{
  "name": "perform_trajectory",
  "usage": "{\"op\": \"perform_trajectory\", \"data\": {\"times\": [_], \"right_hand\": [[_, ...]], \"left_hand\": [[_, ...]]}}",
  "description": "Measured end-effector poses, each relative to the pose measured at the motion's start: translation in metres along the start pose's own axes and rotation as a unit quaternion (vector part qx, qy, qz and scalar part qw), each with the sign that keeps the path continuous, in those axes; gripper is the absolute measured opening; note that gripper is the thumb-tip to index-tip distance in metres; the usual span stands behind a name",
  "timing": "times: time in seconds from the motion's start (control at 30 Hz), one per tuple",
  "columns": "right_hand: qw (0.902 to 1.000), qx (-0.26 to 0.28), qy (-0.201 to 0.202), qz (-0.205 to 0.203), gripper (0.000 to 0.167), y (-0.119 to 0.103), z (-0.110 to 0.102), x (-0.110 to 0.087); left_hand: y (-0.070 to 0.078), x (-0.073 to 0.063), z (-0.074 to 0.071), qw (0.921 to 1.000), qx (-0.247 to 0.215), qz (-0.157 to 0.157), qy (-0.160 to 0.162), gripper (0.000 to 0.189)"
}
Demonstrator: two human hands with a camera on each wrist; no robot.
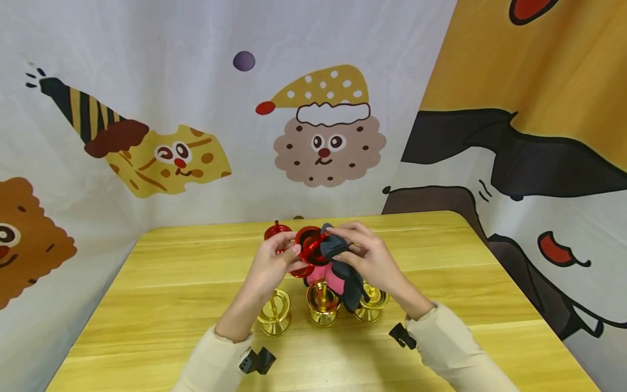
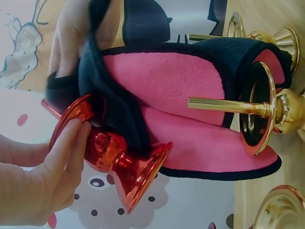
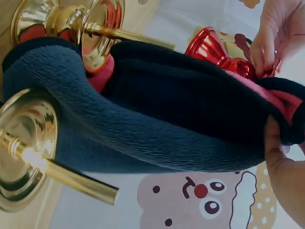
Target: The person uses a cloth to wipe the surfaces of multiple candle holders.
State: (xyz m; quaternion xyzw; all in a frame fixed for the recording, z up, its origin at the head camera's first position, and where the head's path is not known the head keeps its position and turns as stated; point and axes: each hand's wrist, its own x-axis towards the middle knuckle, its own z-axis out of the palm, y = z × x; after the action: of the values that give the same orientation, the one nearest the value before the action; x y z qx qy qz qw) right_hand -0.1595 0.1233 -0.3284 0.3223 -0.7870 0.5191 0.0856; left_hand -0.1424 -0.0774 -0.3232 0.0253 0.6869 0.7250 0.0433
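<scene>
Red and mirror-glossy, the stand is off the table, tilted, dish uppermost, above and behind the gold stands. Left hand clamped on it, thumb and fingers at the dish's edge. Right hand has thumb and fingers together on a bunch of cloth, pressed up against the dish; whether the rod is caught inside the fold, cannot tell. Cloth pink on one face, dark on the other, its loose end hanging down among the gold stands. Handling, by judgement: stand probably light, thin-walled plastic or metal, rigid; polish likely slippery under bare fingers and quick to smudge or scratch. Thin rod looks the weak point, poor for gripping or twisting. Best hold would be the waist or the flared foot, thumb opposite fingers, light squeeze. Cloth soft, limp, plush-looking; easily pinched anywhere, though the trailing end could snag a gold rod and tip its stand. Gathering it up short seems wise.
</scene>
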Motion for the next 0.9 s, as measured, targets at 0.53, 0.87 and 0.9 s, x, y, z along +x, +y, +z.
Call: {"op": "perform_trajectory", "data": {"times": [0.53,0.87,0.9], "right_hand": [[0.9948,-0.087,0.008,0.052,0.04,0.004,0.011,0.006],[0.996,0.029,-0.006,0.084,0.039,0.008,0.011,0.004],[0.996,0.031,-0.003,0.084,0.037,0.009,0.012,0.004]], "left_hand": [[-0.001,0.001,0.01,0.9982,0.052,0.015,-0.026,0.028],[-0.001,0.001,0.01,0.9983,0.047,0.021,-0.027,0.028],[-0.002,0.001,0.01,0.9981,0.051,0.023,-0.027,0.028]]}}
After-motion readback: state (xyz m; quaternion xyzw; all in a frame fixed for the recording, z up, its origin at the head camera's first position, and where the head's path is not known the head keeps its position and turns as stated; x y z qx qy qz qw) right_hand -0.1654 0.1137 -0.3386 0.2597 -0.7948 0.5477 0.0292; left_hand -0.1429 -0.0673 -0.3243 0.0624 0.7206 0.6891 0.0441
